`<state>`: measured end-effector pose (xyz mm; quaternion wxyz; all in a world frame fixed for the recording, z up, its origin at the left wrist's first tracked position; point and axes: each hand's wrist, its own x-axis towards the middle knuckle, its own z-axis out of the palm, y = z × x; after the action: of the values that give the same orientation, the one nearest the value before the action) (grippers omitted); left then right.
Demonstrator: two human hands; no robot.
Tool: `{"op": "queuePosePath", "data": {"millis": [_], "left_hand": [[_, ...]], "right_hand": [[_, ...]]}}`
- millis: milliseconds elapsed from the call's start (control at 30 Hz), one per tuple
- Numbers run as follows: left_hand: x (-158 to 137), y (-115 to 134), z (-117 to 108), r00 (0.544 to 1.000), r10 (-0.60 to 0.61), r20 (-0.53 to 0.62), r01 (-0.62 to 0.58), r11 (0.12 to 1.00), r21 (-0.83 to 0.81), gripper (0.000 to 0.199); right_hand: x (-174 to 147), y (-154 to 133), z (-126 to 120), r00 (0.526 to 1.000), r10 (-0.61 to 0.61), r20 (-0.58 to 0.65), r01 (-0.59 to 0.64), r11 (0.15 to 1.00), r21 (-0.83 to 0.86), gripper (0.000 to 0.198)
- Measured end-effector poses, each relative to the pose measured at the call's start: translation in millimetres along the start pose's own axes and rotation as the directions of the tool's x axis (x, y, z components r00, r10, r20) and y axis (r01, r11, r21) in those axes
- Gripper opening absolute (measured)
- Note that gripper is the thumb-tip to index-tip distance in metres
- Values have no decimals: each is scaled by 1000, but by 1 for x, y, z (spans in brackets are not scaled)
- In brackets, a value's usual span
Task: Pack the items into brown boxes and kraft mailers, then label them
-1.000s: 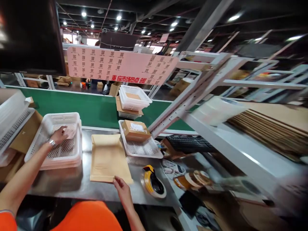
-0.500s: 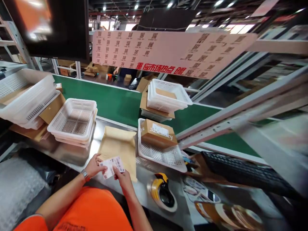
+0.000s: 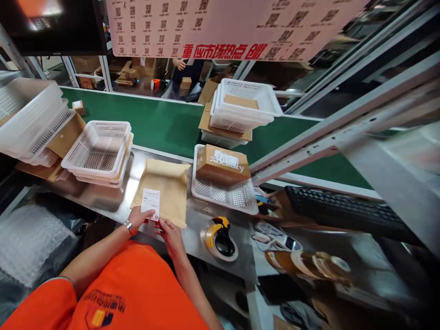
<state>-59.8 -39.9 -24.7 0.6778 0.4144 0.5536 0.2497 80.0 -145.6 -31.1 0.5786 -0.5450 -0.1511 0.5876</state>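
A white printed label (image 3: 150, 200) stands upright just in front of me, its lettering facing my view. My left hand (image 3: 139, 216) is closed on its lower left part, with the thumb across the front. At the lower right corner my right hand (image 3: 171, 233) pinches the label between thumb and fingers. Beneath and beyond the label lies a tan padded envelope (image 3: 173, 195), flat on the metal table (image 3: 115, 199). To the right of my right hand rests a yellow and black tape dispenser (image 3: 220, 239).
White perforated baskets (image 3: 98, 172) stand stacked at left. Another basket (image 3: 225, 201) at right holds a cardboard box (image 3: 223, 166). A green conveyor belt (image 3: 161, 123) runs behind. A keyboard (image 3: 343, 215) and tape rolls (image 3: 309, 266) lie at right. Across the belt, a person's hand (image 3: 179, 64) shows.
The label has turned from tilted to upright. My right hand has shifted from its right side down to the lower right corner. My view has tipped downward.
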Motion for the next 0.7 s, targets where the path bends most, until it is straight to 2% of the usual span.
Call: {"op": "queuePosePath", "data": {"millis": [433,567,700], "left_hand": [[-4,13,8,999,-40,-13,40,999,-17,27],[-3,14,8,995,-86,43,87,996,-26,27],[0,9,8,987,-128,101,130,991,-20,19]], "right_hand": [[1,9,0,991,-87,-97,86,996,-24,71],[4,10,2,986,-114,-120,109,993,-44,68],[7,12,4,987,-90,-136,92,996,9,64]]}}
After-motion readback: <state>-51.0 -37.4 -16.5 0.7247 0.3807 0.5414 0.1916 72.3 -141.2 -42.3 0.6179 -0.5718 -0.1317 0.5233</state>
